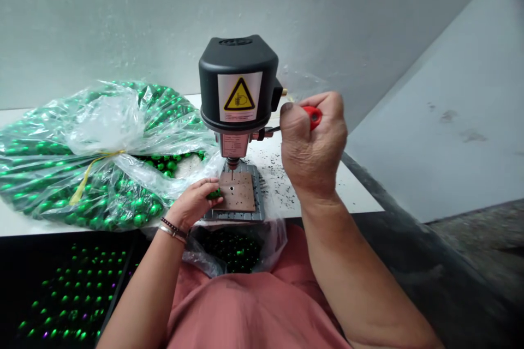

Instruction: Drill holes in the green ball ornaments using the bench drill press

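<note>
- While the right hand [314,150], right of centre, is closed round the red handle [314,115] of a black drill press [239,79], the left hand [197,199], at centre, has its fingers partly curled on a green bead [213,194].
- Green bead: mid-frame, at the left edge of a brown plate [245,196].
- Drill bit [233,175]: centre, above the plate.
- Clear bag [104,125], tied in yellow, bead-filled: left of frame, on white table [362,196].
- Second bag [275,242], open, beads inside: lower centre.
- Dark shavings [282,188]: right of plate.
</note>
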`<state>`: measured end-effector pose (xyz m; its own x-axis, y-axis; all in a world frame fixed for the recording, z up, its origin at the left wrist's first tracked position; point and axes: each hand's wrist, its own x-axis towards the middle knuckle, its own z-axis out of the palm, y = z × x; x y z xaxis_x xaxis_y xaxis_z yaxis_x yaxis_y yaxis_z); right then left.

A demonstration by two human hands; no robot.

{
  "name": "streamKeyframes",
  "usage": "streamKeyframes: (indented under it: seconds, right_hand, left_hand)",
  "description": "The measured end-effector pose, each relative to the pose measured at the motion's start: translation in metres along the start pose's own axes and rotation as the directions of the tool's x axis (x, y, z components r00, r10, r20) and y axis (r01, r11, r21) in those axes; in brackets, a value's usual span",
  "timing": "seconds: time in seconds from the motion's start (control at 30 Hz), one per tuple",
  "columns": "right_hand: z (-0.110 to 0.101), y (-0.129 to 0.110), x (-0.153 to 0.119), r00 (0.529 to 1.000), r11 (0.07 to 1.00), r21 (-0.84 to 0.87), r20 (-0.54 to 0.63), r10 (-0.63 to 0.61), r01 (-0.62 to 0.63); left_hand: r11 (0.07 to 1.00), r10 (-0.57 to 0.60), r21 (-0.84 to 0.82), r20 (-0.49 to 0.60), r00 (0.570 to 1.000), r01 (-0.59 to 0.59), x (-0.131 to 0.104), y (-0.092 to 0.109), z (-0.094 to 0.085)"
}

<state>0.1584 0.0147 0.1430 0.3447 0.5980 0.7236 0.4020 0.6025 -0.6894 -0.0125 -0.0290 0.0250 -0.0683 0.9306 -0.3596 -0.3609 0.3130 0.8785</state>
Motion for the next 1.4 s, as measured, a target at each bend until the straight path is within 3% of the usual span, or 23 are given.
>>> streamKeyframes:
  seconds: [0.13, 0.23, 0.33, 0.6, 0.8, 1.07, 1.4]
  right_hand:
    - [-0.001, 0.001, -0.002, 1.000, 1.000, 0.026, 0.021, -0.008, 0.008]
    - [-0.003, 0.003, -0.003, 0.999, 0.999, 0.006, 0.035, -0.033, 0.032]
    - [-0.003, 0.004, -0.002, 0.998, 0.998, -0.016, 0.035, -0.055, 0.056]
    - [-0.001, 0.000, 0.016, 0.991, 1.000, -0.015, 0.136, -0.008, 0.010]
    - [0.000, 0.000, 0.021, 0.987, 0.996, 0.083, 0.158, 0.008, -0.021]
    - [0.000, -0.001, 0.019, 0.986, 0.993, 0.108, 0.164, 0.027, -0.045]
    - [-0.006, 0.003, 0.009, 0.988, 0.999, 0.024, 0.150, -0.041, 0.038]
  left_hand:
    - [0.999, -0.037, -0.029, 0.020, 0.999, 0.037, -0.002, 0.002, 0.006]
    - [0.974, 0.061, 0.217, 0.006, 0.998, -0.061, 0.001, 0.000, 0.005]
    - [0.858, 0.192, 0.487, -0.014, 0.981, -0.160, 0.006, -0.005, 0.005]
    - [0.763, 0.264, 0.609, 0.011, 0.964, -0.216, 0.021, -0.019, 0.006]
    - [0.527, 0.325, 0.826, 0.023, 0.945, -0.202, 0.022, -0.012, 0.010]
    - [0.231, 0.354, 0.925, 0.208, 0.912, -0.301, 0.020, -0.003, 0.017]
    - [0.397, 0.309, 0.879, 0.143, 0.940, -0.264, 0.031, -0.010, 0.015]
